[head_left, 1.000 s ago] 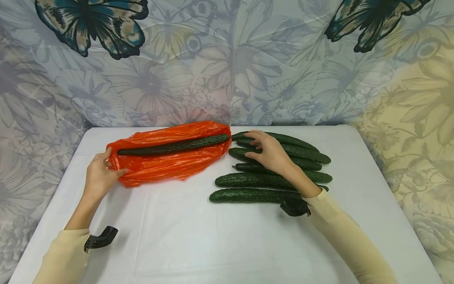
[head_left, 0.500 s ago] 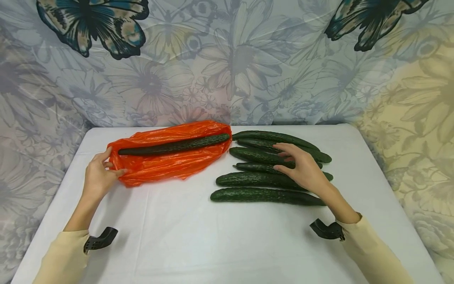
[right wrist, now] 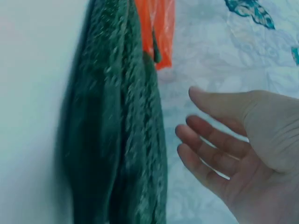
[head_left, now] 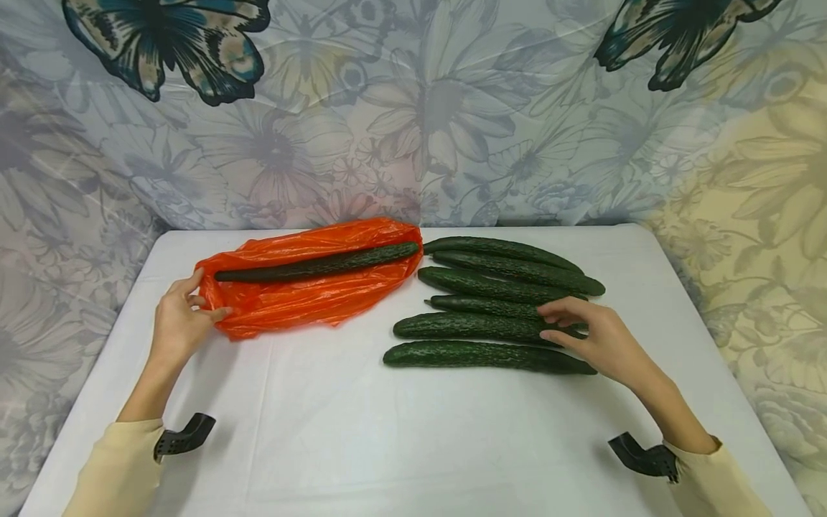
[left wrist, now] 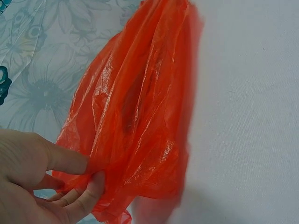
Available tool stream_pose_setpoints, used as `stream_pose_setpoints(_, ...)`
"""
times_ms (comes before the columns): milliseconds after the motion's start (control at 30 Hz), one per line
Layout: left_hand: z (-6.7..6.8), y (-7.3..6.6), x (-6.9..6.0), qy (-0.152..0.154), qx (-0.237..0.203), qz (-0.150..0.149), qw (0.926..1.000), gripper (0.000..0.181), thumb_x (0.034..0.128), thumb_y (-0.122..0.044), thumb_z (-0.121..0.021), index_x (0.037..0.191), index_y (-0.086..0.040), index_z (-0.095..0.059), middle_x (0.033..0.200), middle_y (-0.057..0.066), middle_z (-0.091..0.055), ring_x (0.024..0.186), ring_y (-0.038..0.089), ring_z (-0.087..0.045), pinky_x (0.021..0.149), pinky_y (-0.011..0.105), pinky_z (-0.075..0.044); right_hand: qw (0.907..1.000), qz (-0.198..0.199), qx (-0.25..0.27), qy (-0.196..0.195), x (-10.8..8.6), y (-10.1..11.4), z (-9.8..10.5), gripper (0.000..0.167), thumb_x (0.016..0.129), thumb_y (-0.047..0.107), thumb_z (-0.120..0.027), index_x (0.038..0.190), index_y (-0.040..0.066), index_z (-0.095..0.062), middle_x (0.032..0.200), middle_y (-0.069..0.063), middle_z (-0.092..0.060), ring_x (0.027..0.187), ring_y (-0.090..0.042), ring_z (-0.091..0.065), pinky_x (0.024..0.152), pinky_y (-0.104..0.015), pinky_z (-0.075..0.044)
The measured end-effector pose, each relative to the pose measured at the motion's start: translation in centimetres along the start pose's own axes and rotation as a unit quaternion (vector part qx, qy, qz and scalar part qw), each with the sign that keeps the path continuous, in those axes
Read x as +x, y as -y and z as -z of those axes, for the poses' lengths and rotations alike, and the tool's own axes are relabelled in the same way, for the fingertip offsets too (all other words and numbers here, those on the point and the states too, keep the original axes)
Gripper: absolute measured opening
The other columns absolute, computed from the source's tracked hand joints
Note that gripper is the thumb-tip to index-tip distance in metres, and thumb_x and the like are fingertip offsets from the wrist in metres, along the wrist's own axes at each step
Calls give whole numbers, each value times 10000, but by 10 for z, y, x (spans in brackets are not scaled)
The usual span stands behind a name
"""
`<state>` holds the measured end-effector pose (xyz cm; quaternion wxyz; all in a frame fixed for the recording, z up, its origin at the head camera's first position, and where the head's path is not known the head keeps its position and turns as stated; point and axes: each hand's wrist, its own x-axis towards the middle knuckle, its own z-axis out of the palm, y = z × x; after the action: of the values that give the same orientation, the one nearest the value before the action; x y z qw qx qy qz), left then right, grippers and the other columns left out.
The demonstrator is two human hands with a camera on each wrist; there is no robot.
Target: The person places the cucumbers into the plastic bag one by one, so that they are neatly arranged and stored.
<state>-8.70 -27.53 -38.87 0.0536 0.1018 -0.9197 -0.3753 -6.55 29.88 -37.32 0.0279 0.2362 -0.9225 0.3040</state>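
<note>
An orange-red plastic bag (head_left: 297, 305) lies at the back left, with one long dark green cucumber (head_left: 316, 266) on it or inside its opening; which one I cannot tell. My left hand (head_left: 177, 323) pinches the bag's left end between thumb and fingers, and the gathered plastic (left wrist: 135, 130) fills the left wrist view. To the right, several cucumbers (head_left: 478, 355) lie side by side in a rough row. Over their right ends is my right hand (head_left: 607, 343), fingers loosely bent and holding nothing. It hides part of the middle cucumbers (head_left: 478, 327).
A white cloth (head_left: 362, 438) covers the table. Behind it and at the sides hangs a patterned fabric backdrop (head_left: 420, 129) with flowers and butterflies. Each forearm carries a black wrist device (head_left: 642, 456).
My right hand has moved right and toward me along the cucumbers, uncovering their left and middle parts. The left hand, bag and cucumbers stay put.
</note>
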Motion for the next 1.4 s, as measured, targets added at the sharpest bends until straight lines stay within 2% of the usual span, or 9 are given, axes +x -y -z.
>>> stream_pose_setpoints(100, -1, 0, 0, -22, -16, 7, 10000, 799, 791, 49, -750, 1466, 104, -326, 1334, 320, -451, 689, -94, -428, 593, 84, -360, 9999, -139, -19, 66, -14, -6, 1, 318, 788, 40, -791, 1090, 71, -697, 1027, -30, -702, 870, -145, -645, 739, -269, -529)
stream_pose_setpoints(333, -3, 1, 1, -23, 12, 81, 10000, 795, 798, 45, -745, 1471, 96, -325, 1345, 313, -450, 709, -89, -419, 599, 69, -360, 9986, -449, -96, 263, -42, -18, -7, 382, 774, 113, -815, 1137, 105, -696, 1072, -26, -697, 886, -191, -657, 716, -317, -541)
stream_pose_setpoints(533, -4, 0, 2, -9, 33, 133, 9999, 793, 803, 44, -741, 1475, 89, -323, 1352, 313, -448, 727, -51, -434, 588, 65, -367, 9976, -461, -421, 298, -53, -24, -16, 427, 730, 114, -846, 1132, 119, -703, 1107, -38, -687, 894, -212, -648, 739, -335, -543)
stream_pose_setpoints(667, -4, -1, 2, -11, 67, 103, 9999, 797, 799, 44, -744, 1475, 86, -325, 1339, 312, -455, 769, 47, -486, 593, 68, -362, 9972, -549, -433, 282, -55, -23, -20, 488, 719, 132, -857, 1176, 83, -694, 1143, -88, -688, 957, -285, -658, 766, -417, -547)
stream_pose_setpoints(800, -3, -2, 1, -22, 110, 85, 9999, 798, 793, 48, -748, 1469, 97, -325, 1333, 313, -457, 872, 214, -536, 595, 59, -356, 9948, -776, -455, 475, -57, -21, -22, 527, 733, 202, -850, 1218, 84, -683, 1175, -124, -680, 1070, -354, -627, 821, -485, -523)
stream_pose_setpoints(867, -3, -2, 1, -26, 127, 70, 9999, 799, 790, 50, -750, 1465, 103, -327, 1331, 312, -457, 885, 240, -530, 595, 60, -353, 9936, -803, -505, 606, -56, -19, -25, 546, 739, 218, -847, 1242, 93, -676, 1188, -121, -679, 1105, -356, -615, 847, -490, -514)
stream_pose_setpoints(1000, -1, -3, 0, -1, 123, 3, 9999, 810, 783, 56, -754, 1466, 104, -321, 1338, 305, -450, 823, 158, -488, 592, 83, -350, 9924, -631, -759, 731, -54, -14, -32, 554, 747, 182, -841, 1265, 95, -665, 1185, -112, -683, 1091, -341, -628, 840, -482, -523)
stream_pose_setpoints(1167, 2, -7, -2, -101, 109, -218, 9997, 827, 752, 77, -770, 1453, 116, -333, 1322, 296, -463, 791, 50, -442, 600, 69, -348, 9913, -504, -1034, 642, -52, -7, -34, 536, 740, 129, -838, 1248, 76, -673, 1154, -123, -694, 1052, -342, -643, 812, -487, -532)
stream_pose_setpoints(1400, 6, -11, -4, -127, -4, -241, 9996, 832, 749, 99, -763, 1455, 117, -323, 1318, 289, -461, 806, 29, -437, 593, 42, -366, 9922, -275, -1151, 388, -53, -5, -38, 494, 742, 116, -833, 1209, 44, -690, 1112, -133, -708, 1002, -342, -662, 777, -482, -540)
